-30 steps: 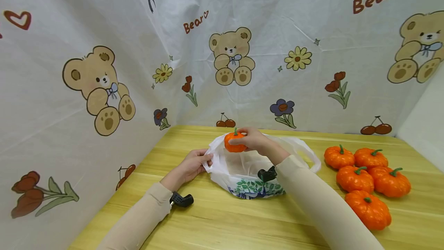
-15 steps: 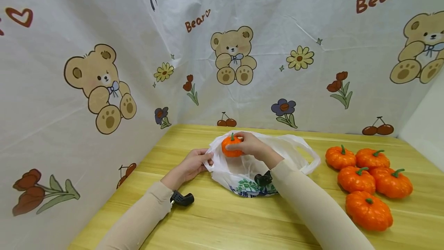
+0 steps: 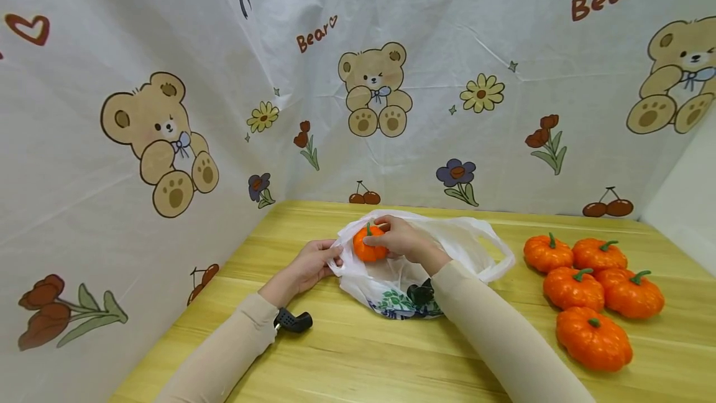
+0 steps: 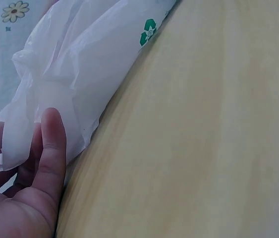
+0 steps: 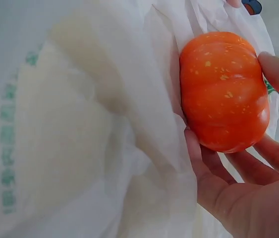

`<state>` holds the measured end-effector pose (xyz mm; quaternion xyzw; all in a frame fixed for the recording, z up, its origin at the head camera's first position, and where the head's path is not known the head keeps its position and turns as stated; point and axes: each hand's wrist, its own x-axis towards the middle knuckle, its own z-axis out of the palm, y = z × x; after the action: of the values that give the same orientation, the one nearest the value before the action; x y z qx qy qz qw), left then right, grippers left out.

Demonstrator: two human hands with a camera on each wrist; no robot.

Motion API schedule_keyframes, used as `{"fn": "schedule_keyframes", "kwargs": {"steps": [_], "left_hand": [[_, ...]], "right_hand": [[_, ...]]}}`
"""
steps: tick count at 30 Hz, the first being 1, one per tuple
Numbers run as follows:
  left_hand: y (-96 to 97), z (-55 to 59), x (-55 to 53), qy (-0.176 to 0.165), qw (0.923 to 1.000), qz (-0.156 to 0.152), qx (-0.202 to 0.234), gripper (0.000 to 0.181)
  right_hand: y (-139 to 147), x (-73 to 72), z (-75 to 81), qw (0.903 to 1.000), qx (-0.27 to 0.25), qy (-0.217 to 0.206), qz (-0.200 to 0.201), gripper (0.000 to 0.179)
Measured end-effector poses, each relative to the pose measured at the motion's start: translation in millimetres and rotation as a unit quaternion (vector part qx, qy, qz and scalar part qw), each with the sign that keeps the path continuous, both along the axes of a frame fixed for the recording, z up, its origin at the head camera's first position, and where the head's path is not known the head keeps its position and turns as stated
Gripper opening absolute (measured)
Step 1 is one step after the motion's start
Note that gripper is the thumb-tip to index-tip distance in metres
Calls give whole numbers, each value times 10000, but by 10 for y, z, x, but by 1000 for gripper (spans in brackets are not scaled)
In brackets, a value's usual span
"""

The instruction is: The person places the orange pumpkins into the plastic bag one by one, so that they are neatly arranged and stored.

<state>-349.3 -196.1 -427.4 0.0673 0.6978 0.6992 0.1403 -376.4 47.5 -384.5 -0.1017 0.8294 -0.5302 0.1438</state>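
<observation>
A small orange pumpkin (image 3: 367,245) with a green stem is held in my right hand (image 3: 407,240), inside the mouth of a white plastic bag (image 3: 358,286). In the right wrist view the thumb and fingers grip the pumpkin (image 5: 224,91) from one side, with the bag's thin film (image 5: 144,124) right beside it. My left hand (image 3: 311,264) pinches the bag's left edge between thumb and fingers. The left wrist view shows that hand (image 4: 32,183) on the bag's gathered edge (image 4: 18,134), low over the wooden table. The bag lies on its side, green leaves printed on its front.
Several orange pumpkins (image 3: 573,289) sit grouped on the right of the wooden table (image 3: 358,359). One bag handle (image 3: 498,254) loops out toward them. A bear-print cloth (image 3: 425,142) stands behind and to the left. Black wrist devices (image 3: 293,321) hang under both sleeves.
My right hand has moved left and down with the pumpkin, deeper into the bag's mouth. The left hand keeps its pinch on the edge in the same place.
</observation>
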Motion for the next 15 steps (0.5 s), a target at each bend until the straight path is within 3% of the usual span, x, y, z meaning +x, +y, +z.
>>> {"fn": "schedule_keyframes", "kwargs": {"steps": [8,15], "left_hand": [[-3,-15,-9,-18,10000,1,-7,29],[-4,-23,-11,-7,10000,34,72,32]], "right_hand": [[-33,2,-48,9993,102,47,-348,64],[-63,1,-106,9967,406,333,-623,65]]}}
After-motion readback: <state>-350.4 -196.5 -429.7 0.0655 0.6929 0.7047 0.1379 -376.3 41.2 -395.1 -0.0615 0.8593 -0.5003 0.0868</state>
